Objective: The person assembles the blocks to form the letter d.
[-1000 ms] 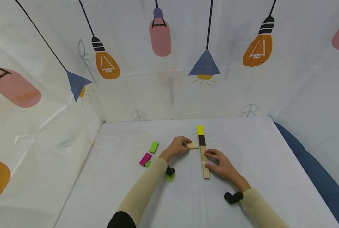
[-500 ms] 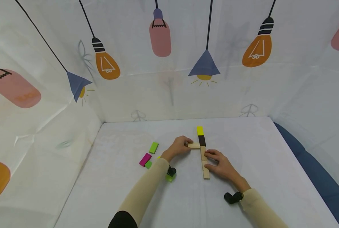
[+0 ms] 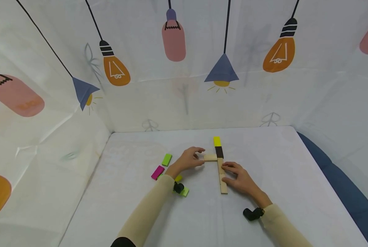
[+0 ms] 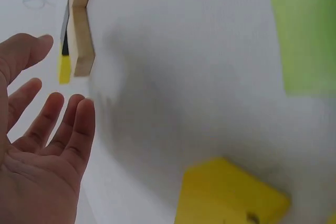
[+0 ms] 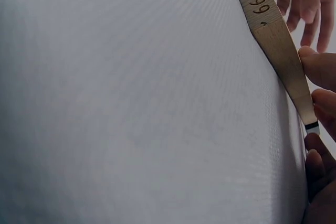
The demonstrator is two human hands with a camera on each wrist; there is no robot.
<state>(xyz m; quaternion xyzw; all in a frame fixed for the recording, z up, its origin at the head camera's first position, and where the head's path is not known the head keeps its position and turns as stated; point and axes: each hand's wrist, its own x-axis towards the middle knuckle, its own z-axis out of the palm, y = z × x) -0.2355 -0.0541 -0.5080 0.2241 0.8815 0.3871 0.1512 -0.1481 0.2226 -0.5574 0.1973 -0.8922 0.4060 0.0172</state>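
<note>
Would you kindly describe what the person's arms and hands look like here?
The left sleeve and right sleeve are plain cream. The left hand and right hand are bare. A small black device sits at each wrist; black material shows farther up the left sleeve.

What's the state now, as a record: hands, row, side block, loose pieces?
Left hand: holds nothing; fingers just off the side block
Right hand: touches the right side of the row
Row order, far to near: yellow block, dark block, two wooden blocks
Side block: wooden, crosswise on the row's left, by the dark block's near end
Loose pieces: magenta block, green blocks, second yellow block; some partly hidden
</note>
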